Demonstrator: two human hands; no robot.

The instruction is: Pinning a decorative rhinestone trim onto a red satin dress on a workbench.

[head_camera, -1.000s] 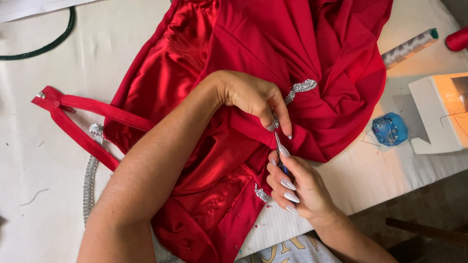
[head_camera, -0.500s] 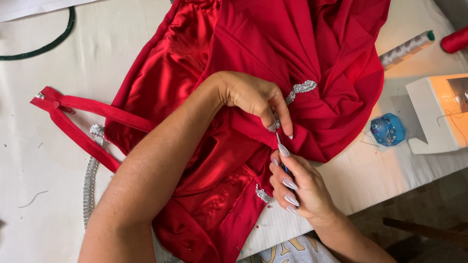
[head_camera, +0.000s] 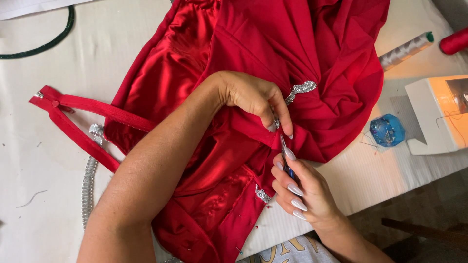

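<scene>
A red satin dress point(head_camera: 204, 97) lies spread on the white table point(head_camera: 58, 195), with a silver beaded trim piece point(head_camera: 301, 90) on its gathered front. My left hand point(head_camera: 256, 97) reaches across the cloth and pinches a fold of the red fabric between thumb and fingers. Just below it, my right hand point(head_camera: 302, 192) grips a small blue-handled cutting tool point(head_camera: 285, 156), its metal tip pointing up at the pinched fold. A red zipper strip point(head_camera: 73, 114) trails off the dress to the left.
A silver beaded trim band point(head_camera: 87, 182) lies along the table's left side. A blue pin holder point(head_camera: 386, 130), a white sewing machine point(head_camera: 438, 112), a grey thread spool point(head_camera: 404, 49) and a red spool point(head_camera: 454, 41) sit at the right. A dark green cord point(head_camera: 44, 44) curves at top left.
Both hands stay at the same fold; my right hand with the tool has shifted very slightly, and the view has drifted a little.
</scene>
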